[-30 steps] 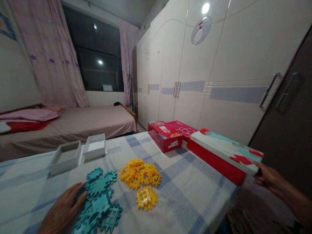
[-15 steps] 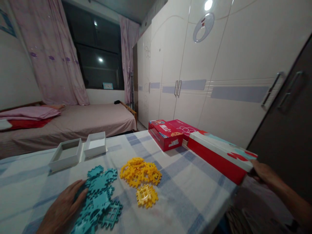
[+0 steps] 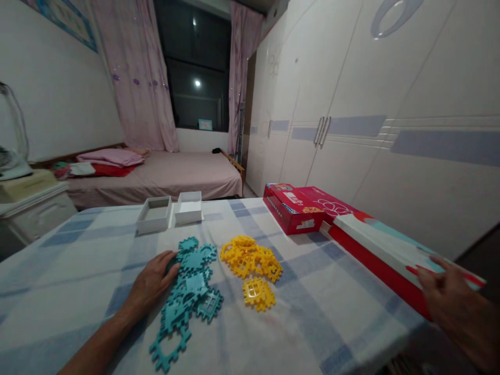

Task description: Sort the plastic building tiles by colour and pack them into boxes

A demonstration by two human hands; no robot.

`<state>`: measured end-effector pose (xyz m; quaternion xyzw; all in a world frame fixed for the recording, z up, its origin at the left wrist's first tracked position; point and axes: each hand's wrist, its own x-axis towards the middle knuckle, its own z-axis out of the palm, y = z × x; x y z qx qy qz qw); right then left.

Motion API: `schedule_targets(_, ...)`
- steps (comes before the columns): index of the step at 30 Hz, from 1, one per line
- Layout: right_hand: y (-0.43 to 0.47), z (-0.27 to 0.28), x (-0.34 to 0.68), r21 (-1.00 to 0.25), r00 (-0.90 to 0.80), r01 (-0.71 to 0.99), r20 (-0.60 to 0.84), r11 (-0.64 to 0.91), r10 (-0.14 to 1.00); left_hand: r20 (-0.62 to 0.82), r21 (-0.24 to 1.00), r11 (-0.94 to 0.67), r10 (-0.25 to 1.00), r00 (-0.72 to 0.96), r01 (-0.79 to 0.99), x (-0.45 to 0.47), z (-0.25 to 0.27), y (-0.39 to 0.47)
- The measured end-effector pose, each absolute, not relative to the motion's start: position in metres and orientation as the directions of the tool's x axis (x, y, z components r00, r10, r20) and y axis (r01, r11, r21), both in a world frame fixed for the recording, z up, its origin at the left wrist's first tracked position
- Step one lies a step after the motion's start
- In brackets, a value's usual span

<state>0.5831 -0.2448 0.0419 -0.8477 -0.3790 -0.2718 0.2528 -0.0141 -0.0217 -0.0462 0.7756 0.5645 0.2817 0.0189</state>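
My left hand (image 3: 154,278) rests on the checked tablecloth, its fingers stretched along the left edge of a pile of teal interlocking building plates (image 3: 191,284). It holds none of them. To the right of that pile sits a smaller heap of yellow interlocking building plates (image 3: 250,265), some square with window-like openings. My right hand (image 3: 449,297) lies over the near end of a long red and white box (image 3: 386,245) at the table's right edge. Its fingers are stretched out on the box lid, not wrapped round it; its thumb is hard to make out.
Two shallow white open boxes, one left (image 3: 154,214) and one right (image 3: 189,207), stand at the table's far side. A red carton (image 3: 292,208) lies beyond the long box, touching other red packaging. Behind are a bed (image 3: 187,172) and a white wardrobe (image 3: 304,104).
The view has turned right to left, so the scene sits further right. My right hand has moved from the box's near end onto its top. My left hand stays beside the teal plates.
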Motion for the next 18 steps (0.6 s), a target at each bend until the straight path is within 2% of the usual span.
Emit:
schedule_targets(4, -0.190, 0.045, 0.499, -0.381, 0.393, 0.899, 0.483, -0.217, 0.782, 0.411, 0.365, -0.351, 0.892, 0.189, 0.862, -0.009, -0.041, -0.027)
schedule_targets(6, -0.159, 0.045, 0.459, -0.460, 0.247, 0.888, 0.424, -0.028, 0.871, 0.408, 0.374, -0.344, 0.895, 0.180, 0.861, -0.008, -0.040, -0.029)
schedule_targets(8, -0.128, 0.045, 0.419, -0.486, 0.076, 0.863, 0.394, 0.138, 0.916, 0.408, 0.386, -0.339, 0.897, 0.171, 0.858, -0.007, -0.041, -0.030)
schedule_targets(10, -0.097, 0.047, 0.377, -0.466, -0.112, 0.832, 0.392, 0.302, 0.913, 0.419, 0.396, -0.341, 0.893, 0.163, 0.853, -0.006, -0.041, -0.031)
schedule_targets(13, -0.046, 0.052, 0.311, -0.407, -0.343, 0.764, 0.401, 0.500, 0.850, 0.437, 0.406, -0.340, 0.887, 0.147, 0.848, -0.004, -0.041, -0.033)
schedule_targets(16, 0.006, 0.053, 0.247, -0.330, -0.480, 0.734, 0.366, 0.593, 0.797, 0.419, 0.415, -0.325, 0.897, 0.139, 0.849, -0.002, -0.039, -0.036)
schedule_targets(18, 0.038, 0.051, 0.211, -0.301, -0.500, 0.755, 0.311, 0.583, 0.808, 0.392, 0.418, -0.308, 0.910, 0.136, 0.855, 0.000, -0.036, -0.037)
